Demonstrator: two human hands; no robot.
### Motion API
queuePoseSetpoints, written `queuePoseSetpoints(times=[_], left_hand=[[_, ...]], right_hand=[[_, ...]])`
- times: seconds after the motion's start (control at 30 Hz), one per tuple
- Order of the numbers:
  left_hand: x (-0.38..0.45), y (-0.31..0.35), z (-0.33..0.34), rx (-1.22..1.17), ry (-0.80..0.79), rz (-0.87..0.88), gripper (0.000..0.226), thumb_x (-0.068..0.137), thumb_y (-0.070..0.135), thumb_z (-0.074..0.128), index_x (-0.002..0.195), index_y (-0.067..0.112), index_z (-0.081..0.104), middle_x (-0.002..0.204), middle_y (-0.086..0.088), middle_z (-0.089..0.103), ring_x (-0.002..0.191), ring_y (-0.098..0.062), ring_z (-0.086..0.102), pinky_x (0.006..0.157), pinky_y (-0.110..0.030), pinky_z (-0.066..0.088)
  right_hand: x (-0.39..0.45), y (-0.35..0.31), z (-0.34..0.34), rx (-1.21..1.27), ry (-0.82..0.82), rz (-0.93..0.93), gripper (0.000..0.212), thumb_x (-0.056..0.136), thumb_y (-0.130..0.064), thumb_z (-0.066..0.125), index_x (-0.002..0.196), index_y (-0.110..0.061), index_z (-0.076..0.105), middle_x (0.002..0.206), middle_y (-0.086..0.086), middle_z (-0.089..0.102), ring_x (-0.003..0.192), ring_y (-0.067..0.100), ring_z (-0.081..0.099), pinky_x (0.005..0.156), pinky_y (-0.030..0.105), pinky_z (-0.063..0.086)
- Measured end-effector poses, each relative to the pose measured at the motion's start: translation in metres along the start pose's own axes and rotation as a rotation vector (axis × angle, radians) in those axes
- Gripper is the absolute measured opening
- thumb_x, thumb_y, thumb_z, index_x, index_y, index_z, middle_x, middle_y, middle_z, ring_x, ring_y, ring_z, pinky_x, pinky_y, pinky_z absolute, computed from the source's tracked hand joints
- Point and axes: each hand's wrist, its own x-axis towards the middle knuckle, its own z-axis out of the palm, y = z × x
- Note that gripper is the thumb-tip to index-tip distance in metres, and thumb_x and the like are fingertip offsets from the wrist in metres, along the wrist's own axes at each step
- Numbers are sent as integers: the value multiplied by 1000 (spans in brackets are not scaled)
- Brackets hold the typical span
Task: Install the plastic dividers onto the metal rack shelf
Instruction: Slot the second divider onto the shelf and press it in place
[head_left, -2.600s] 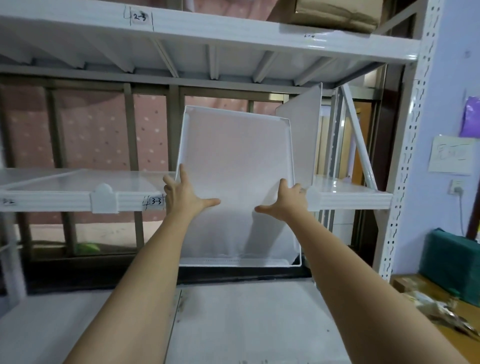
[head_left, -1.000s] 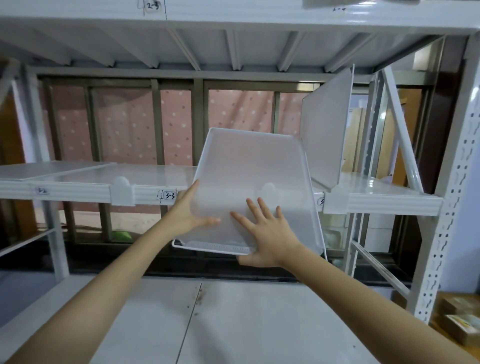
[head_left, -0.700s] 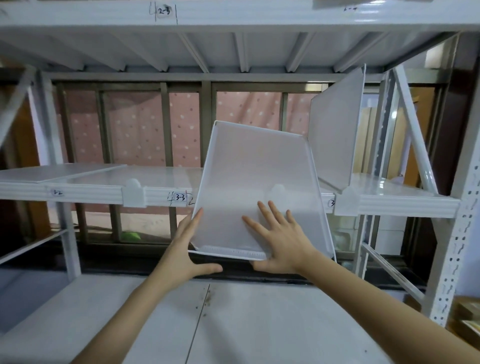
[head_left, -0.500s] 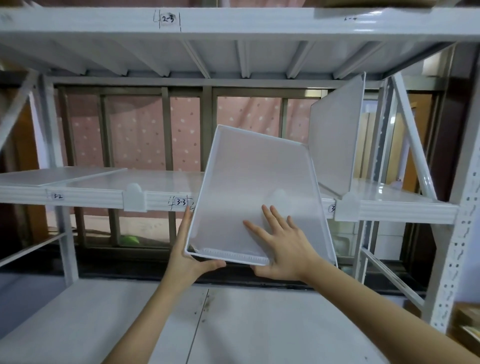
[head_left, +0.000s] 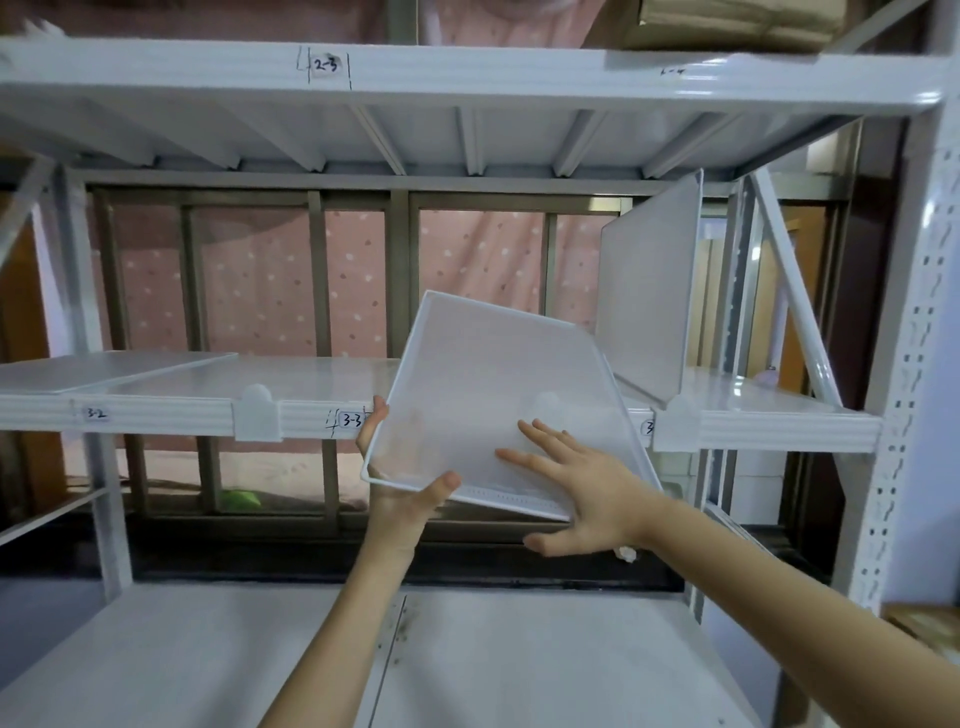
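While the left hand (head_left: 402, 501) pinches its corner, the frosted, white-rimmed divider (head_left: 493, 410) tilts under the flat right hand (head_left: 592, 493).

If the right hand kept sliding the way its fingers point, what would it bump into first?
The right hand lies flat on the translucent white plastic divider panel, fingers pointing up and left. Sliding on, it would probably just cross the panel towards its upper left edge. Beyond that edge, depth is unclear.
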Motion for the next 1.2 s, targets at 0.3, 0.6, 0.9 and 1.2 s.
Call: queuePoseSetpoints(times=[0.3, 0.6, 0.9, 1.2], left_hand=[[46, 30, 38, 13, -91, 149, 80, 53, 27, 84, 118, 37, 38, 140, -9, 36, 125, -18, 46, 98, -45, 48], [142, 107, 114, 125, -446, 175, 72, 56, 23, 82, 112, 36, 40, 154, -4, 19, 137, -26, 32, 102, -39, 43], [194, 139, 150, 253, -578, 173, 70, 64, 20, 81, 119, 28, 39, 149, -1, 26, 112, -22, 54, 82, -32, 56], [230, 141, 171, 326, -589, 77, 68, 65, 23, 77, 126, 31, 48, 148, 4, 27, 124, -23, 44, 74, -36, 59]], right_hand=[[-2, 25, -33, -3, -40, 20, 83, 73, -67, 35, 139, -63, -16, 162, 0, -14, 150, 30, 2, 117, 45, 20], [21, 34, -72, 493, 355, 55, 84, 83, -31, 69, 137, -54, 9, 144, -38, 11, 139, -2, 22, 106, 25, 37], [48, 36, -94, 706, 471, 109, 88, 89, -17, 68, 128, -69, 9, 143, -43, 13, 142, 8, 22, 109, 29, 32], [73, 51, -102, 852, 532, 121, 94, 71, -40, 71, 145, -58, 16, 154, -12, 29, 138, 22, 38, 94, 31, 50]])
